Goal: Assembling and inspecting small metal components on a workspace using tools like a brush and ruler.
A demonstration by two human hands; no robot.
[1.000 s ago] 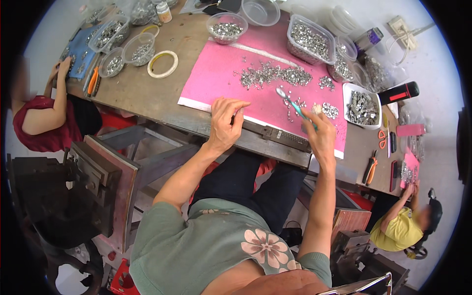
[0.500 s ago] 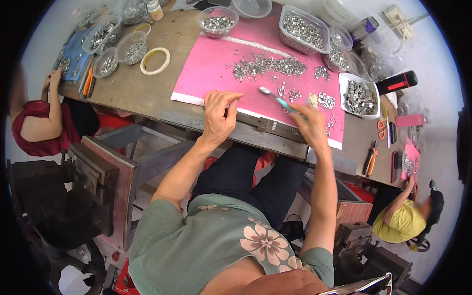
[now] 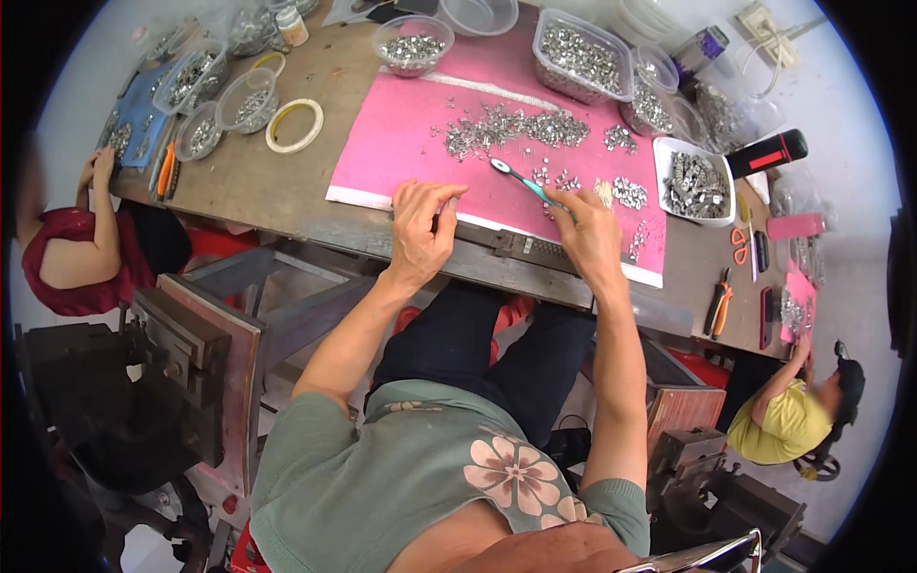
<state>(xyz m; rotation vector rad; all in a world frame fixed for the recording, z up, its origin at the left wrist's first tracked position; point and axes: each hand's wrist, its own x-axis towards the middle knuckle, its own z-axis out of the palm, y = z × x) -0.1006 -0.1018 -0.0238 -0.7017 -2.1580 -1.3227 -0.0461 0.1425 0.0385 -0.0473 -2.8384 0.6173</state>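
A toothbrush (image 3: 525, 180) with a white head and teal handle is gripped in my right hand (image 3: 590, 237), over the pink mat (image 3: 382, 145). Its head points up and left, close to a spread heap of small silver metal parts (image 3: 516, 132). My left hand (image 3: 421, 232) rests at the mat's front edge, its thumb and fingers curled into a pinch; whatever lies between them is too small to make out. Beside my right hand are smaller clusters of metal parts (image 3: 629, 193). A slotted metal bar (image 3: 530, 244) runs along the table edge between my hands.
Plastic tubs of metal parts stand behind the mat (image 3: 585, 59) and to the left (image 3: 250, 100). On the right are a white tray (image 3: 734, 212), orange-handled pliers (image 3: 719, 307) and scissors (image 3: 739, 246). Co-workers sit at the left (image 3: 74, 239) and right (image 3: 783, 420).
My right hand has shifted slightly left and the toothbrush has turned, so its bristle side now shows more. My left hand keeps its curled pose.
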